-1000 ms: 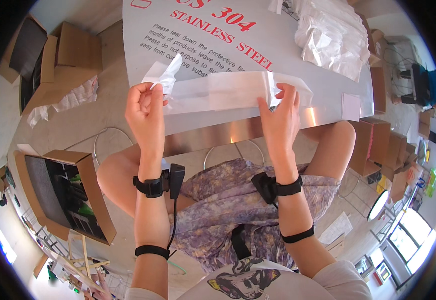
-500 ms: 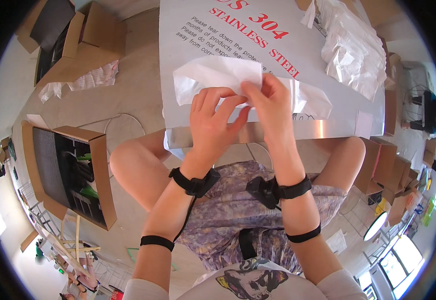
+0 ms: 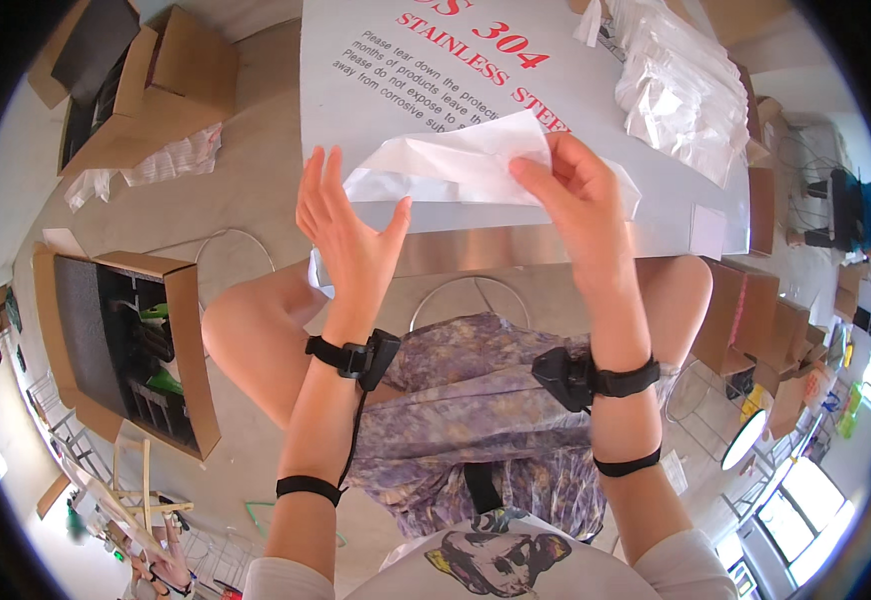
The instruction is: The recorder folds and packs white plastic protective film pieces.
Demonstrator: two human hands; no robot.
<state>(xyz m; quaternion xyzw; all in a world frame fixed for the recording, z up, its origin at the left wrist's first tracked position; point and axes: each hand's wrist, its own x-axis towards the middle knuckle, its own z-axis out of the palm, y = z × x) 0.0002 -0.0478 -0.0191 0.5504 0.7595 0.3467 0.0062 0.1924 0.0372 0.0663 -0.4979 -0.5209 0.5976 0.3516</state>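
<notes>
A creased strip of thin white paper (image 3: 446,172) lies loosely over the near part of a film-covered steel tabletop (image 3: 356,110). Between thumb and fingers, my right hand (image 3: 578,185) pinches the paper near its right end, lifting that part a little. At the paper's left end, my left hand (image 3: 354,225) is open, its fingers spread and thumb held apart. Whether that hand touches the paper's edge I cannot tell. Black straps with small devices sit on both my wrists.
On the table's far right rests a stack of crumpled white paper sheets (image 3: 676,100). An open cardboard box (image 3: 211,350) with dark and green contents stands on the floor at left, another box (image 3: 191,75) beyond it. More cardboard boxes (image 3: 741,310) stand at right.
My hands have moved apart from each other, the left going left and opening. The right has shifted right, keeping its pinch, and the paper is stretched out more between them.
</notes>
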